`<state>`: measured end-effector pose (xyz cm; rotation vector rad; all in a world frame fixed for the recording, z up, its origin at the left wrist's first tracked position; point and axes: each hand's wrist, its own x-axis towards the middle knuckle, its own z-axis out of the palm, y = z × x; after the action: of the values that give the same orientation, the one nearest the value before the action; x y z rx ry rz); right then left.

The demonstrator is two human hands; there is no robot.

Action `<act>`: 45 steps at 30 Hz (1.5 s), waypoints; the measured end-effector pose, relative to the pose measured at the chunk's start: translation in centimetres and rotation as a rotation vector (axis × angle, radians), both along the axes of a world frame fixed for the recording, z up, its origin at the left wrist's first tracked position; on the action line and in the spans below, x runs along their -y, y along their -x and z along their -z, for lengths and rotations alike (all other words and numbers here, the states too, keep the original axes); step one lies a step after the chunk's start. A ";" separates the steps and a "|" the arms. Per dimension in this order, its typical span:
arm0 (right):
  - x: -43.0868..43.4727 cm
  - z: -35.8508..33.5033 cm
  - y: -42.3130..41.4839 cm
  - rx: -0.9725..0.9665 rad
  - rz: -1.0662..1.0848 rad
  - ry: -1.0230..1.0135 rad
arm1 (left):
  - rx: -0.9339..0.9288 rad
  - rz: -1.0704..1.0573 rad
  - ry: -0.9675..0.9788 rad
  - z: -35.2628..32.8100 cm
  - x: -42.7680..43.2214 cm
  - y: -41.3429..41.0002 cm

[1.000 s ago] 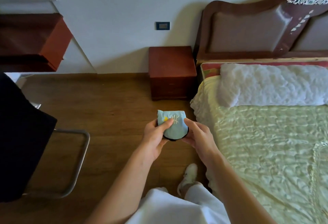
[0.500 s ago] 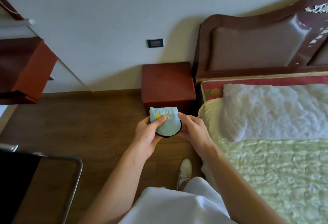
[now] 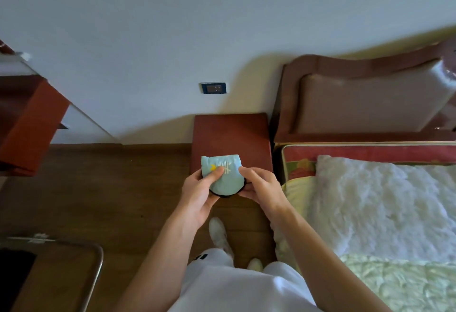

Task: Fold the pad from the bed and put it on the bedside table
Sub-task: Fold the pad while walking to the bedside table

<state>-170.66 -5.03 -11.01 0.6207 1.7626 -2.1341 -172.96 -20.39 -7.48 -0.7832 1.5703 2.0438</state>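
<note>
The pad [image 3: 224,176] is a small light-blue cloth, folded into a compact bundle with a black edge underneath and pale stitching with a yellow mark on top. Both hands hold it in front of me. My left hand [image 3: 199,190] grips its left side with the thumb pressed on the stitching. My right hand [image 3: 262,187] pinches its right edge. The pad hangs over the near front edge of the red-brown bedside table [image 3: 232,136], which stands against the wall beside the bed [image 3: 382,213].
A padded brown headboard [image 3: 365,104] rises at right, with a white fluffy pillow [image 3: 380,203] below it. A red-brown desk [image 3: 27,119] juts in at left. A metal-framed chair [image 3: 74,262] sits at lower left on the wooden floor. A wall socket [image 3: 213,88] is above the table.
I have walked closer to the bedside table; it now lies directly beneath the held pad. Both hands keep the same grip on the folded pad.
</note>
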 end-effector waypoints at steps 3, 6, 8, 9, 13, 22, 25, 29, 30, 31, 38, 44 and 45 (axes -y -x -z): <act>-0.2 0.3 3.7 0.005 -0.005 -0.007 | 0.007 -0.013 -0.034 0.5 -0.2 3.8; -0.3 0.9 7.9 0.013 0.004 -0.023 | 0.014 -0.011 -0.057 1.4 -0.2 8.1; -0.2 1.3 11.0 0.015 0.014 -0.027 | 0.019 0.001 -0.068 1.9 0.0 11.3; -0.1 1.3 12.6 0.020 0.019 -0.033 | 0.023 0.009 -0.069 2.0 0.2 13.0; 0.3 1.0 18.8 0.054 0.062 -0.056 | 0.022 0.042 -0.076 2.2 1.1 20.0; 0.9 0.2 28.4 0.062 0.155 -0.055 | 0.027 0.136 -0.087 2.7 1.2 31.0; 0.6 0.4 29.8 0.074 0.166 -0.053 | 0.045 0.150 -0.103 3.2 0.8 32.5; 0.2 0.9 31.1 0.082 0.162 -0.068 | 0.058 0.143 -0.123 3.5 0.2 33.7; 0.1 1.1 31.4 0.087 0.160 -0.076 | 0.058 0.139 -0.123 3.6 0.0 33.9; -0.1 1.4 31.7 0.094 0.158 -0.085 | 0.061 0.134 -0.123 3.7 -0.2 34.1; -0.8 4.8 32.7 0.160 0.127 -0.130 | 0.115 0.086 -0.092 6.7 -0.8 35.0; -1.3 10.9 33.1 0.190 0.100 -0.194 | 0.199 0.022 -0.072 12.8 -1.8 35.2; -1.5 12.3 33.2 0.183 0.106 -0.212 | 0.213 0.014 -0.076 14.2 -2.1 35.3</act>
<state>-203.86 -3.54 -23.26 0.9516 1.9043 -1.8983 -208.23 -18.30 -21.68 -0.9249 1.3699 1.9273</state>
